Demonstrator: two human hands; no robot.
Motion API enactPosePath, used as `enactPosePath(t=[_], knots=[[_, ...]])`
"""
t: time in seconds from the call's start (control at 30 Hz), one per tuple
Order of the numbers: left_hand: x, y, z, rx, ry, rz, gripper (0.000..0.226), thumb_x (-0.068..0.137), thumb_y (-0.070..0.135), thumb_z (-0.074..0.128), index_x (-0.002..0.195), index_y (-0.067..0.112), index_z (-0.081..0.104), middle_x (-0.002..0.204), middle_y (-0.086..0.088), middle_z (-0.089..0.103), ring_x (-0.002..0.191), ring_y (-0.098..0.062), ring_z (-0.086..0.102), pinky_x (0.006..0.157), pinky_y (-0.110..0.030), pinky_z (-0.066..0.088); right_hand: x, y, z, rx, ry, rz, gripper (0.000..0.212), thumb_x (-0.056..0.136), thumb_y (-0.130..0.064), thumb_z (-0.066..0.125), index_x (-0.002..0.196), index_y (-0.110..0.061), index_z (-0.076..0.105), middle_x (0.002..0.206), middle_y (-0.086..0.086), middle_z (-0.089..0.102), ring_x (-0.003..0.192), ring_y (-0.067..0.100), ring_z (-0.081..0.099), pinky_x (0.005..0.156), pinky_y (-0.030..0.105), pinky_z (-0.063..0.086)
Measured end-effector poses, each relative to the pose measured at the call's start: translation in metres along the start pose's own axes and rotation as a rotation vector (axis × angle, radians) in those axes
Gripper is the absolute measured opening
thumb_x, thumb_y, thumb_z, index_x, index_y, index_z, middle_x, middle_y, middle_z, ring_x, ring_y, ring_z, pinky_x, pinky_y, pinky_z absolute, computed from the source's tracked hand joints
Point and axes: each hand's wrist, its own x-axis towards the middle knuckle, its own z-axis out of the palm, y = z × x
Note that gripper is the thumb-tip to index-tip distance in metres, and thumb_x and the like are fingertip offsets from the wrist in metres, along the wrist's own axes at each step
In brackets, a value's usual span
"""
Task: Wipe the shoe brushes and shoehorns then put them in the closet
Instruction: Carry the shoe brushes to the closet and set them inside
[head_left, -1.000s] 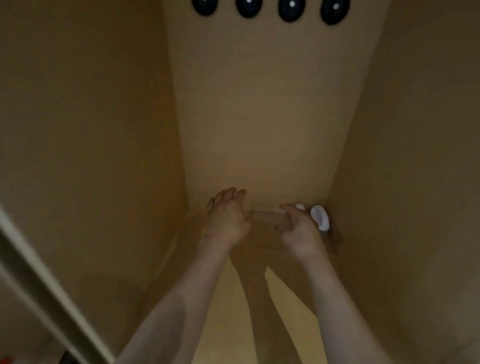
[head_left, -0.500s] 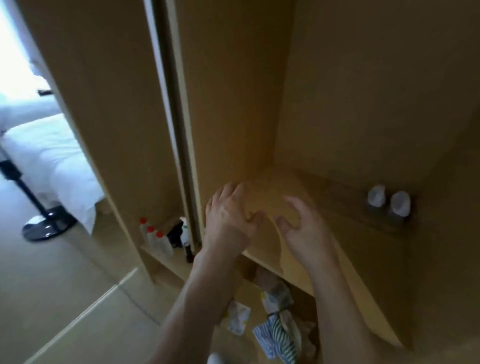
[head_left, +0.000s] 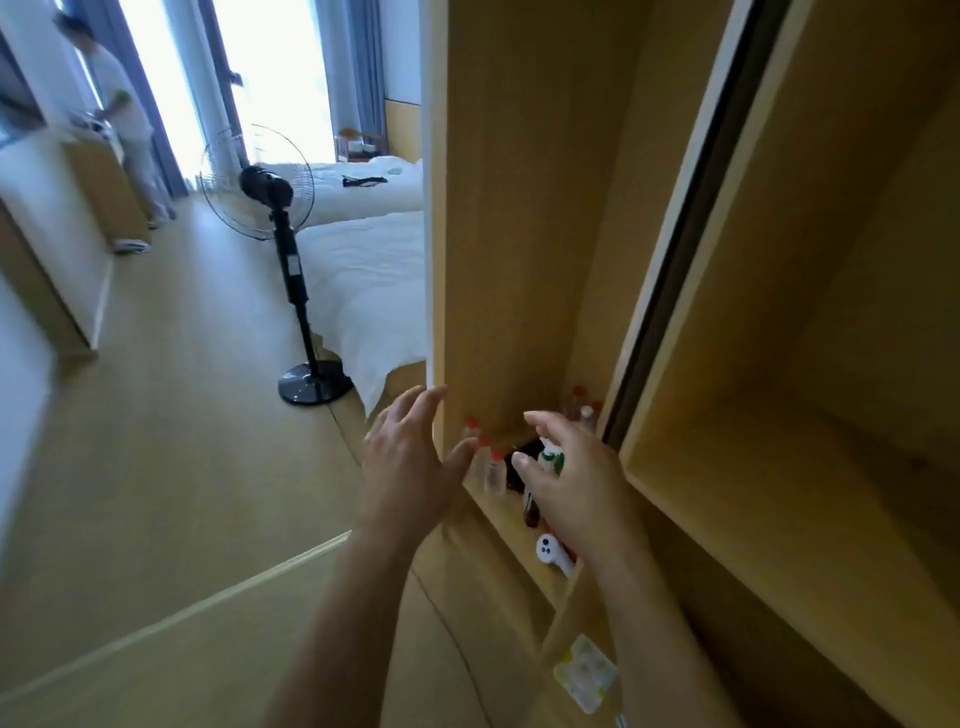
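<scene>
Your left hand is raised in front of the closet, fingers straight and a little spread, holding nothing; its fingertips lie over the closet's outer side panel. Your right hand is just beside it, fingers loosely extended and thumb out, also holding nothing, in front of the narrow shelf in the closet's left bay. Whether either hand touches the wood, you cannot tell from this view.

No shoe brush or shoehorn shows here, so their place cannot be told. The wide right bay shows only bare wood where it is in view.

On the narrow shelf stand small clear bottles with red caps, and more of them sit at the back. A white bottle with a green label stands partly behind your right hand, beside something dark that is too blurred to name. Nearer you on the shelf lies a small white device. On the level below lies a pale packet.

To the left, a black pedestal fan stands on the wood floor, near the corner of a white bed. A second bed lies beyond it. At the far left, by the bright window, another person stands at a counter.
</scene>
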Motion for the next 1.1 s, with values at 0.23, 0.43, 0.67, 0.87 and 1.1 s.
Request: enactPosePath(t=[0.23, 0.43, 0.67, 0.87, 1.1], knots=[[0.028, -0.136, -0.12, 0.134, 0.122, -0.152, 0.061, 0.083, 0.039, 0.071, 0.139, 0.026, 0.048, 0.142, 0.003, 0.05, 0.126, -0.022, 0.049, 0.104, -0.042, 0.041, 0.035, -0.12, 0.13, 0.022, -0.134, -0.142, 0.044, 0.093, -0.031, 0.066, 0.136, -0.031, 0.056, 0.137, -0.005, 0.058, 0.121, 0.01, 0.053, 0.095, 0.026, 0.045], [0.035, -0.244, -0.205, 0.234, 0.156, -0.295, 0.059, 0.088, 0.042, 0.065, 0.141, 0.027, 0.045, 0.146, 0.003, 0.045, 0.132, -0.021, 0.043, 0.108, -0.043, 0.038, 0.054, -0.207, 0.236, 0.066, -0.259, -0.213, 0.045, 0.093, -0.03, 0.066, 0.137, -0.029, 0.055, 0.135, -0.003, 0.058, 0.12, 0.011, 0.053, 0.089, 0.02, 0.037], [0.055, -0.339, -0.258, 0.282, 0.17, -0.463, 0.055, 0.091, 0.042, 0.06, 0.142, 0.027, 0.044, 0.15, 0.001, 0.042, 0.136, -0.021, 0.041, 0.11, -0.039, 0.035, 0.082, -0.272, 0.336, 0.073, -0.409, -0.306, 0.046, 0.094, -0.031, 0.065, 0.138, -0.026, 0.055, 0.138, 0.0, 0.058, 0.125, 0.014, 0.053, 0.097, 0.024, 0.04], [0.096, -0.411, -0.274, 0.319, 0.217, -0.559, 0.055, 0.092, 0.042, 0.059, 0.143, 0.027, 0.043, 0.15, 0.001, 0.043, 0.136, -0.021, 0.041, 0.11, -0.038, 0.034, 0.137, -0.309, 0.428, 0.056, -0.516, -0.363, 0.044, 0.093, -0.033, 0.065, 0.135, -0.025, 0.057, 0.134, 0.001, 0.06, 0.124, 0.015, 0.053, 0.099, 0.026, 0.038], [0.208, -0.499, -0.301, 0.393, 0.248, -0.682, 0.055, 0.094, 0.042, 0.055, 0.145, 0.026, 0.041, 0.15, 0.002, 0.042, 0.135, -0.02, 0.041, 0.111, -0.039, 0.035, 0.255, -0.363, 0.536, 0.096, -0.632, -0.415, 0.045, 0.093, -0.038, 0.064, 0.137, -0.03, 0.055, 0.138, -0.003, 0.056, 0.128, 0.014, 0.051, 0.103, 0.031, 0.04]])
